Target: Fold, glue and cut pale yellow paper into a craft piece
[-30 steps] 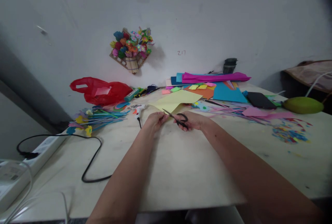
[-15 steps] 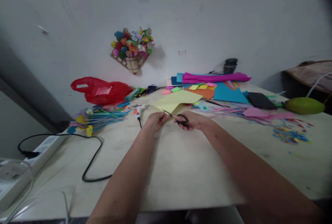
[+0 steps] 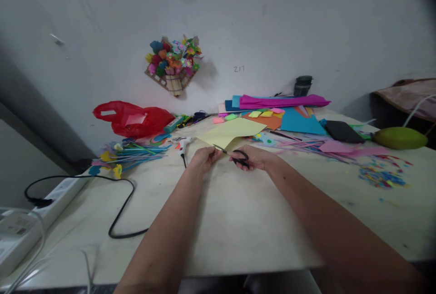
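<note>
Left hand [image 3: 208, 156] pinching small piece [image 3: 218, 148] at scissors [image 3: 241, 163] tips, presumably steadying it; right hand [image 3: 253, 158] wrapped round handles, likely for blade control; yellow sheet [image 3: 235, 129] behind blades

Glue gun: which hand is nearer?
Left. The left hand is just right of the glue gun, not touching it; the right hand, holding scissors, is farther to the right.
</note>
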Tool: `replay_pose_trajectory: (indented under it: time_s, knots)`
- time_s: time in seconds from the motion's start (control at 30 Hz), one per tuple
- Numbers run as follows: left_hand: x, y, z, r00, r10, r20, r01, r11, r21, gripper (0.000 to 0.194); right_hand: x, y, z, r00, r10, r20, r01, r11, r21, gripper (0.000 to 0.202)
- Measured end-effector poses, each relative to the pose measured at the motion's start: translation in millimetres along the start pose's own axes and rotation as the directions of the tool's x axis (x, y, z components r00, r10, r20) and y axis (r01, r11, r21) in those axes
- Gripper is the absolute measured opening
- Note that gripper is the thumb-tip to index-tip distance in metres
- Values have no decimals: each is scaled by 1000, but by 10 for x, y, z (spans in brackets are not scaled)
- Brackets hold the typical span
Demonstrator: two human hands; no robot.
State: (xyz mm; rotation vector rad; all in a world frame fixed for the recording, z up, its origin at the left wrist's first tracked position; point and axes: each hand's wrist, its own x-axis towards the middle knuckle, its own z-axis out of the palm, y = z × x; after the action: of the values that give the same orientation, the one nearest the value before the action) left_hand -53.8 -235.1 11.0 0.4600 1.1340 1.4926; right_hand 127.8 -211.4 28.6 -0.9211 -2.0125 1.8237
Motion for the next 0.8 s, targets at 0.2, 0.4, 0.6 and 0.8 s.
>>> replay_pose_trajectory:
  time_s: [0.2, 0.4, 0.6, 0.8]
  knots:
    - [-35, 9, 19, 1000, -9, -12, 9, 1000, 24, 20, 21, 31, -11, 999, 34, 4, -34, 999, 24, 37]
    - [-9, -23, -16, 999, 18, 47, -20, 999, 37, 21, 50, 47, -1, 999, 41, 8, -42, 999, 20, 39]
    - [-45, 24, -5, 997, -38, 73, 34, 998, 55, 17, 41, 44, -2, 1000, 18, 11, -18, 1000, 15, 39]
    - [-23, 80, -1, 993, -8, -115, 13, 999, 49, 14, 45, 58, -17, 999, 13, 31, -14, 1000, 22, 39]
